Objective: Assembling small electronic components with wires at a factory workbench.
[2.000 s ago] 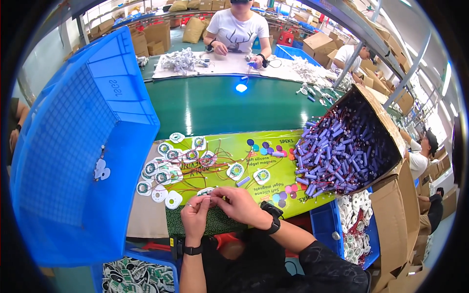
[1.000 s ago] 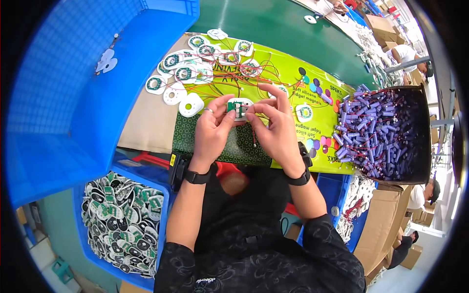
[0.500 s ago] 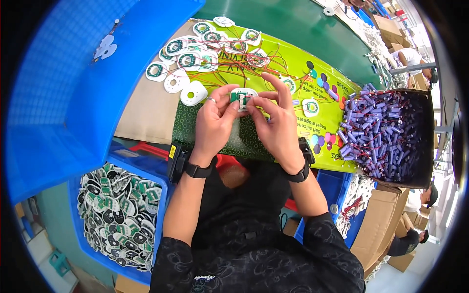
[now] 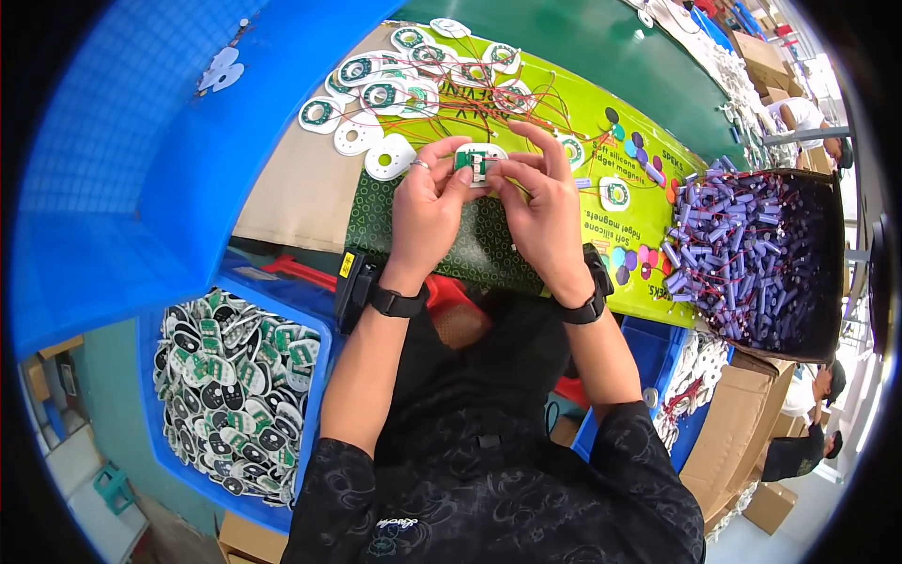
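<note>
Between my hands is a small white rounded disc with a green circuit board (image 4: 480, 155) on it, its white connectors facing up. My left hand (image 4: 427, 211) holds the disc by its left and lower edge, thumb on top. My right hand (image 4: 547, 221) is closed in a pinch at the board's right side, apparently on a thin red wire by the connectors; its index finger is raised. The wire's end is hidden by the fingertips. Below the hands lies a dark green patterned mat (image 4: 479, 240).
White discs with green ring boards and red wires (image 4: 383, 96) lie at the far left on a printed yellow-green sheet (image 4: 554, 89). A box of purple wired cells (image 4: 733, 254) stands right. A blue bin of white discs (image 4: 235, 395) sits lower left, beside a tall blue container (image 4: 188, 160).
The whole view has shifted slightly, so bench and hands appear a little further right. My hands keep the same grip on the circuit board, with small finger movement only.
</note>
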`<state>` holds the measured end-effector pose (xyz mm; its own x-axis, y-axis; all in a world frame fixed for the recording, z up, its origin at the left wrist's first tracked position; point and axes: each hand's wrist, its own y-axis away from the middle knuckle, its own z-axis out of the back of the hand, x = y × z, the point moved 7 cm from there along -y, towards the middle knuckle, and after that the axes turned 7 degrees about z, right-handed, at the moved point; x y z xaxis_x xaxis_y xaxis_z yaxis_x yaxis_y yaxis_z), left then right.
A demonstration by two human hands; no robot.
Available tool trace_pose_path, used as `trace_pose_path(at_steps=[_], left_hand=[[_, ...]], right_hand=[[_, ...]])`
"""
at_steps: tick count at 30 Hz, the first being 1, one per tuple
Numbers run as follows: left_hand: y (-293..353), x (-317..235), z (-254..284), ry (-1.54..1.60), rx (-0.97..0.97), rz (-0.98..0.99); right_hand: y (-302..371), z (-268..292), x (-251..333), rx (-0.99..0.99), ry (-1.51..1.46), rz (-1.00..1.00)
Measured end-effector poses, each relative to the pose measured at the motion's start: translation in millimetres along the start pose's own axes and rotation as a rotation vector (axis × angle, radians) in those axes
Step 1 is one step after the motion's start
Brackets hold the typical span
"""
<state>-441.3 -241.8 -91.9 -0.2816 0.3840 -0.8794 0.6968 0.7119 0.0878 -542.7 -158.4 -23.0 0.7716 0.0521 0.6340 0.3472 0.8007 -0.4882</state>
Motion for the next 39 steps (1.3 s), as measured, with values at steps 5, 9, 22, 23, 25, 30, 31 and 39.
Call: trace_pose_path(at_steps=[5,9,22,23,25,30,31,39], left_hand=[[0,-2,2,0.009,-0.025,0.009],[0,-3,-2,0.024,-0.017,-0.01],[1,1,-2,-0.063,-0.004,-0.009],[2,2,-2,-0.065,-0.001,-0.011],[1,-4,-4,-0.041,-0.025,-0.009],[3,-7,4,-0.037,-0.044,-0.034],[8,-7,6,-0.065,-0.054,-0.021],[-12,-123,-92,-0.574,-0.024,-0.131]], right_hand=[[2,0,-2,-0.031,-0.046,-0.042],[2,1,-3,-0.048,-0.037,-0.016],[-2,-4,0,0.029,0.007,0.021],[0,-5,0,0.025,0.008,0.021],[-4,0,6,-0.027,0.016,0.085],[-2,8,21,-0.026,0.038,0.15],[3,20,29,-0.059,-0.002,0.158],[79,121,-27,-0.272,0.056,-0.103]])
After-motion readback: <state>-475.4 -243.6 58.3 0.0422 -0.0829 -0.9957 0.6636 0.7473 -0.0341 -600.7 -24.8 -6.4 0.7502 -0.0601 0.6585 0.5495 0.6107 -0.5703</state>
